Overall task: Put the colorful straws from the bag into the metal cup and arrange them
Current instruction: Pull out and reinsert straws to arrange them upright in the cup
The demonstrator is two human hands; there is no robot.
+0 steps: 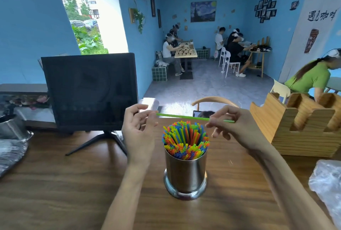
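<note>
Metal cup standing lower centre on bench, already packed with colorful straws. Green straw hovering crosswise above — left hand and right hand pinching its ends, each grip narrow. Bag lying at right edge, contents unclear; task looking nearly done.

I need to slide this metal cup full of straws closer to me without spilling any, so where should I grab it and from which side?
Grip the metal cup around its straight wall, below the rim and above the flared base. Come in from the side, probably the left, since the crinkled plastic bag lies to the right. The colorful straws fan out above the rim, so a grasp from above would likely disturb them.
</note>
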